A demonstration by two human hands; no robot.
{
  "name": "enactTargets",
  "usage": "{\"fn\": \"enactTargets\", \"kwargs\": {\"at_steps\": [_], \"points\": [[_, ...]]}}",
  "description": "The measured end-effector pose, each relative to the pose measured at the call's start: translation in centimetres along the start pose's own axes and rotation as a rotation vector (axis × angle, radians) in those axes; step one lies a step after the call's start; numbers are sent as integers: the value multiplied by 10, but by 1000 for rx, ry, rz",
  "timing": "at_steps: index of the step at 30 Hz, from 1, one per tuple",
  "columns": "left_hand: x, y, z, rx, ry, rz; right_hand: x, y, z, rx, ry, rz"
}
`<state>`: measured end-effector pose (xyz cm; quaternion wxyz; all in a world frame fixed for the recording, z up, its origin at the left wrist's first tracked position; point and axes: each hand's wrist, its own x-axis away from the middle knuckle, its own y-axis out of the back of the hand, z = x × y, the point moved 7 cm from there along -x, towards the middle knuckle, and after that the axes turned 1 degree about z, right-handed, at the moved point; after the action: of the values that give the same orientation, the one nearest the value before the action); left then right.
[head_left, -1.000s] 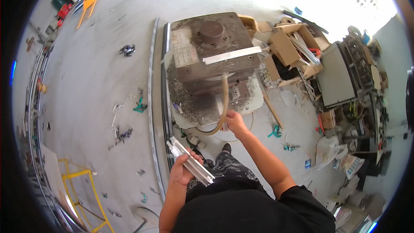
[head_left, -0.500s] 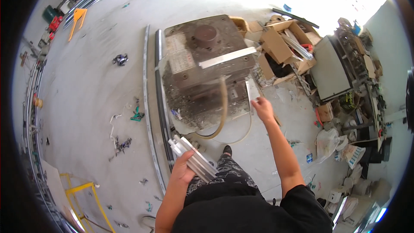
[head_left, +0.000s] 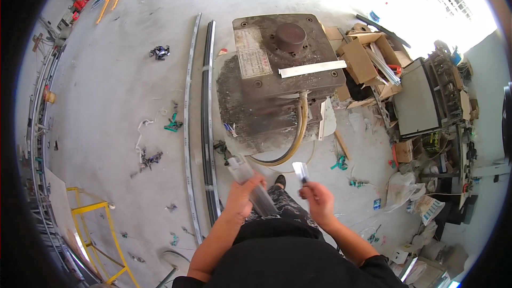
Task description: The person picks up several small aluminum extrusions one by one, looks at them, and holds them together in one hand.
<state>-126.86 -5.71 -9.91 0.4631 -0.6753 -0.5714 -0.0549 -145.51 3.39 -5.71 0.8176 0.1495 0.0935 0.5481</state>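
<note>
My left hand (head_left: 242, 197) is closed around a bundle of short silvery metal profiles (head_left: 243, 172), held slanting in front of my legs. Beside it, my right hand (head_left: 318, 200) grips a short shiny metal piece (head_left: 300, 170) that points up and away; blur hides its exact shape. The two hands are apart. Beyond them stands a brown metal machine (head_left: 320, 48) with a round knob (head_left: 290, 37) on top. A pale strip (head_left: 312, 69) lies across its top, and another narrow pale strip (head_left: 322, 120) leans at its near right side. A yellowish hose (head_left: 303, 128) curves from its front.
Long metal profiles (head_left: 208, 106) lie on the floor left of the machine. Cardboard boxes (head_left: 361, 61) with scraps stand to its right, near a cluttered rack (head_left: 445, 90). A yellow frame (head_left: 90, 208) is at the lower left. Green and purple scraps (head_left: 173, 124) dot the floor.
My right hand has come back from the machine's right side toward my body, and now a shiny metal piece shows in it. My left hand with the bundle has shifted slightly right.
</note>
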Motion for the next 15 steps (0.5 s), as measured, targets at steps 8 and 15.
{"fn": "enactTargets", "kwargs": {"at_steps": [8,15], "points": [[-10,57,-21,155,6,-165,-90,1,-72,-94,-411,107],[1,84,-26,163,-100,-272,-131,-25,-89,-193,-546,213]]}}
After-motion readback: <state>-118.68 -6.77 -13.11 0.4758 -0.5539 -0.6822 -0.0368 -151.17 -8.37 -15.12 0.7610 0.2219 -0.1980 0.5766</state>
